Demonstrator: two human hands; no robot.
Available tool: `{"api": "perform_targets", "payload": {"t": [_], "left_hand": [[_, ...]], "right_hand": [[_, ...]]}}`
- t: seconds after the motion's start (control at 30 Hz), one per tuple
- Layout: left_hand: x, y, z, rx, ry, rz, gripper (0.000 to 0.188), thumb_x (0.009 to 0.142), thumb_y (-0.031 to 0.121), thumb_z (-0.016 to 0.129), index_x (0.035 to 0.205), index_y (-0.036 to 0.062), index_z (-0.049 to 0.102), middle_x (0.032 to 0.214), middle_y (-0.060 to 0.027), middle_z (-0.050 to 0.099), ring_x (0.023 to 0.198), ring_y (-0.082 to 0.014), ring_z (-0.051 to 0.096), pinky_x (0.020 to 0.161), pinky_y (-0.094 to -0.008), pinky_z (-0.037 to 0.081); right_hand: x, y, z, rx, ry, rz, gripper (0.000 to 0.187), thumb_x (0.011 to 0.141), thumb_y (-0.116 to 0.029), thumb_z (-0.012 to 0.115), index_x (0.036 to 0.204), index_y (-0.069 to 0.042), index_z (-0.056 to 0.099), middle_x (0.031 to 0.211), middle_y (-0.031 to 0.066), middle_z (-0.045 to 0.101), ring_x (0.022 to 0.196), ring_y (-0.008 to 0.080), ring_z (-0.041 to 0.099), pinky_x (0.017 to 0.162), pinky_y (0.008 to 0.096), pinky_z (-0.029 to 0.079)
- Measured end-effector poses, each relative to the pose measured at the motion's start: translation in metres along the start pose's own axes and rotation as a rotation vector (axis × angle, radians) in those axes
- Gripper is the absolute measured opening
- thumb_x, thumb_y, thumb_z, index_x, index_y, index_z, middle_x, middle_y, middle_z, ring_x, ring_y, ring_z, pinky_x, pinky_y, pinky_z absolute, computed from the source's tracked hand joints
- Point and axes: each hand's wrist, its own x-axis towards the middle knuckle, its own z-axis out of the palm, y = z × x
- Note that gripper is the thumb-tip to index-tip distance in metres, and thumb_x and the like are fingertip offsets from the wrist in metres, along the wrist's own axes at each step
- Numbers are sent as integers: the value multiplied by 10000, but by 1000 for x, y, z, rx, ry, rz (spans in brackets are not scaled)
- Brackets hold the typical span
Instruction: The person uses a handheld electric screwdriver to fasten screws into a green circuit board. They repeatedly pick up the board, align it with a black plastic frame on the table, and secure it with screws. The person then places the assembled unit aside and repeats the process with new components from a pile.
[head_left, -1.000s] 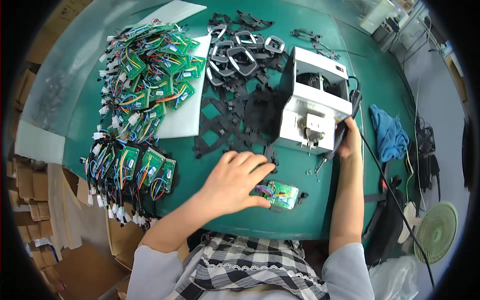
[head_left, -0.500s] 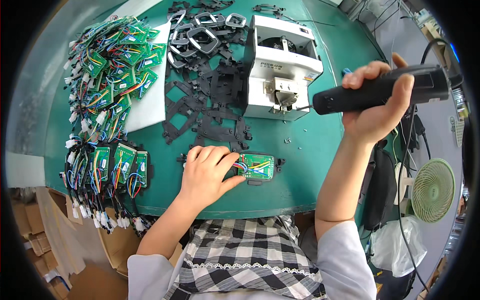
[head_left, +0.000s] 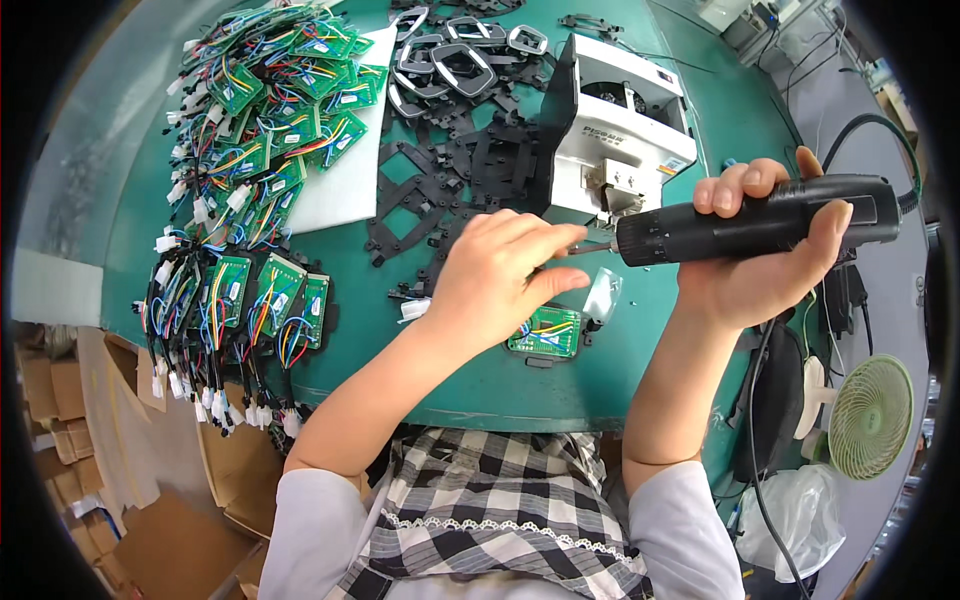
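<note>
nearest the body, one green circuit board is seated in a dark frame on the green table, its long axis laid roughly from nine to three o'clock. it is found at about five o'clock from the left hand, the nearer of the two, by which its left end is partly covered. that hand is half curled, thumb and forefinger parted around a driver bit; whether anything is pinched there cannot be told. at two o'clock from the board, one clear plastic piece is seen just beside it. farther that way, one black electric screwdriver is grasped by the right hand, fingers wrapped, bit aimed at nine o'clock. at nine, three framed boards can be counted; beyond, at ten, a board pile is too tangled to count. black frames, also uncountable, are heaped at eleven; one white machine is stood toward one; at least six grey-rimmed rings are piled farthest, before twelve.
</note>
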Motion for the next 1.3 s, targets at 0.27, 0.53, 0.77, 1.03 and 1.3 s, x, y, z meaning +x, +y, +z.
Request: {"api": "perform_targets", "payload": {"t": [0.27,0.53,0.77,1.03,1.3], "left_hand": [[4,-12,-1,98,-24,88,117,767,164,728,808,60,692,742,-61,658,704,-237,605,681,-348,462],[61,-15,-10,256,109,169,168,808,220,700,806,55,670,660,-49,583,659,-243,553,623,-361,411],[135,-27,-5,397,272,282,198,835,259,686,838,61,691,742,-66,644,714,-253,607,672,-358,461],[156,-29,8,395,124,157,173,804,215,667,819,53,725,787,-149,661,800,-347,610,744,-433,476],[163,-20,3,356,-54,-11,189,796,215,671,828,35,718,708,-181,646,674,-336,625,641,-407,478]], "right_hand": [[2,-19,-26,-3,154,-24,479,936,-463,483,1160,-40,445,725,110,568,540,211,529,499,359,443],[-4,-14,-72,-86,303,-2,452,913,-450,542,1105,-41,518,765,99,535,607,181,483,556,322,411],[-12,-2,-77,-125,232,34,453,936,-453,502,1162,-62,474,761,101,556,585,190,510,547,344,431],[-11,-2,-88,-164,308,22,435,927,-453,520,1136,-75,471,756,93,565,582,191,512,558,343,435],[-4,-23,-113,-95,439,-29,445,900,-451,568,1093,-58,487,756,90,539,609,190,500,577,338,433]]}}
